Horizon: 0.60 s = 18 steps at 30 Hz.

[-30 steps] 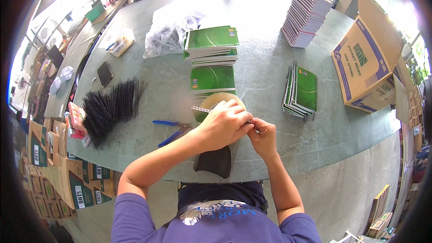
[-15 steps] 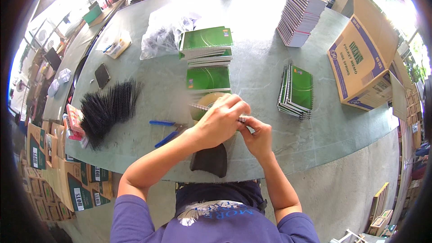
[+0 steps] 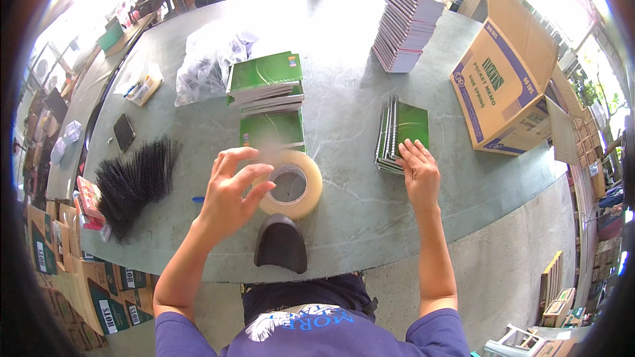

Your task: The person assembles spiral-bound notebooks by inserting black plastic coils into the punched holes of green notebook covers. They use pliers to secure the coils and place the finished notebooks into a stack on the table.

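Note:
My left hand (image 3: pixel 233 188) is raised just left of a big roll of clear tape (image 3: pixel 311 188), thumb and fingers apart with nothing between them. My right hand (image 3: pixel 421 172) lies with outstretched fingers on the top cover of a low stack of green spiral notebooks (image 3: pixel 414 124). A dark curved block (image 3: pixel 281 244) stands near the table edge below the tape roll. Beyond the roll are more green notebooks (image 3: pixel 268 128), laid overlapping in piles. Only a blue handle tip of the pliers (image 3: pixel 198 199) shows; my left hand and forearm hide the rest.
On the left are a heap of black spiral coils (image 3: pixel 135 182), a phone (image 3: pixel 124 132) and a small tub (image 3: pixel 144 86). A clear plastic bag (image 3: pixel 208 63) lies farther back. At the right stand a tall notebook stack (image 3: pixel 403 26) and an open carton (image 3: pixel 496 86).
My hands have come apart from the notebook coil they were pinching over the tape roll. The right moved right onto the low stack; the left drew back left, opening, and now covers most of the pliers.

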Motion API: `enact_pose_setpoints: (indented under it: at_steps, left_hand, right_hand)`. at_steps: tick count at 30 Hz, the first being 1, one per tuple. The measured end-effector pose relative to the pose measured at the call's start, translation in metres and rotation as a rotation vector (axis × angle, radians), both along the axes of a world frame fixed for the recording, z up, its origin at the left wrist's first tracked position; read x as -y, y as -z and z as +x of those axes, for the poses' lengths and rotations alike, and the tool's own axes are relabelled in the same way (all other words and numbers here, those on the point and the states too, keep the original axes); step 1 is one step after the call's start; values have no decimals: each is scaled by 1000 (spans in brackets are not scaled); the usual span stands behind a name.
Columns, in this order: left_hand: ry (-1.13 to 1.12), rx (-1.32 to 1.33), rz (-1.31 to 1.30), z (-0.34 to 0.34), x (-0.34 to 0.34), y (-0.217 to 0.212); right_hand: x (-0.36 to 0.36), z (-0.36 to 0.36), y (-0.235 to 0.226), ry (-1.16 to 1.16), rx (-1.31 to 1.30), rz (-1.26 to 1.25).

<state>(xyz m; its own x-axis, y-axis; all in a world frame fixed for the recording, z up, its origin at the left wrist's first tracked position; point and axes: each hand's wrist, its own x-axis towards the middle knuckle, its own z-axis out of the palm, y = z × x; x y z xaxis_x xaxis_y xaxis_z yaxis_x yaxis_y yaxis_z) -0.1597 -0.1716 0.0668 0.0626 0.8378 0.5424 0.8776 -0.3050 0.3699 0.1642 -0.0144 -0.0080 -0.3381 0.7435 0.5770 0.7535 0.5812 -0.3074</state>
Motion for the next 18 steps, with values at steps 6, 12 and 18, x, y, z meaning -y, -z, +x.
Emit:
enact_pose_setpoints:
  at_steps: [6,12,18]
  left_hand:
    - [-211,148,-98,-50,40,21]
    - [-214,223,-82,-44,51,9]
    - [-320,179,-144,-74,96,20]
  right_hand:
    - [4,-44,-39,-111,21,-42]
    - [27,-240,-29,-579,99,119]
    - [48,-301,7,-436,560,90]
